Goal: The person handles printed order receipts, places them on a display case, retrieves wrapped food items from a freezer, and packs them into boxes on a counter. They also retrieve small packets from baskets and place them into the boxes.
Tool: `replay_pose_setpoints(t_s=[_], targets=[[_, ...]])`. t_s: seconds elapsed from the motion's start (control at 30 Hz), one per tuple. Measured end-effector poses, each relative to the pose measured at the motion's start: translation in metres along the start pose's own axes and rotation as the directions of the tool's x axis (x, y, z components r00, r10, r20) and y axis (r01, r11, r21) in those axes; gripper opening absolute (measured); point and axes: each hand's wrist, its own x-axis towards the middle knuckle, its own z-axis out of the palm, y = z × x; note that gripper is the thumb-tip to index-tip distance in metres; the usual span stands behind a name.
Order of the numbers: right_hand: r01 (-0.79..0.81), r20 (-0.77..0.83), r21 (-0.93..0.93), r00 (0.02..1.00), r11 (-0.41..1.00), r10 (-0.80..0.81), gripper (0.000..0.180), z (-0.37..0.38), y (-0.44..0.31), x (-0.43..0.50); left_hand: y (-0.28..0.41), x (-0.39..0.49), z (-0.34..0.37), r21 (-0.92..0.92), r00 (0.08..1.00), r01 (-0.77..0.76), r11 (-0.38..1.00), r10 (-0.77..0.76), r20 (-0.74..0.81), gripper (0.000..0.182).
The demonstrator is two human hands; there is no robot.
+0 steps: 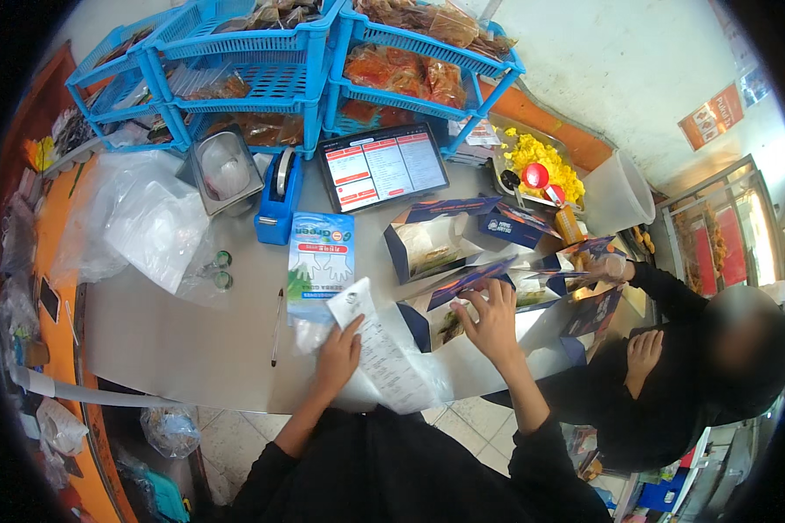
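A long printed paper receipt (387,353) slants across the near edge of the metal table. My left hand (340,359) grips its left edge, fingertips over the paper. My right hand (494,320) is at the raised flap of a dark blue cardboard food box (413,325); its fingers touch the flap, but whether they pinch it is unclear. Behind that stands another lidded-type box (432,245), open, with food inside partly hidden. More such boxes stand to the right, one of them an open box (536,291). A glove packet (320,268) lies beyond my left hand.
A co-worker's gloved hand (608,268) reaches among the boxes from the right. Along the back are a tablet (384,167), a blue tape dispenser (278,202), a metal container (226,170), a tray of yellow food (536,157) and blue plastic racks (242,46). A pen (277,327) lies left.
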Motion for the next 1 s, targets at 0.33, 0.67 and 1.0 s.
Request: replay_pose_setpoints(t_s=[0.33,0.67,1.0], targets=[[0.118,0.34,0.02,0.933,0.993,-0.117,0.046,-0.014,0.027,-0.005,0.022,-0.008,-0.009,0.046,0.995,0.1,0.994,-0.101,0.019,0.035],[0.155,0.106,0.177,0.979,0.972,-0.176,0.023,-0.007,-0.02,0.021,0.025,0.035,-0.007,-0.248,0.987,0.106,0.963,-0.132,-0.087,0.045],[0.771,0.204,0.022,0.619,0.636,-0.758,0.01,0.164,-0.22,0.064,0.002,0.006,-0.015,-0.47,0.982,0.103,0.877,-0.164,-0.092,0.071]])
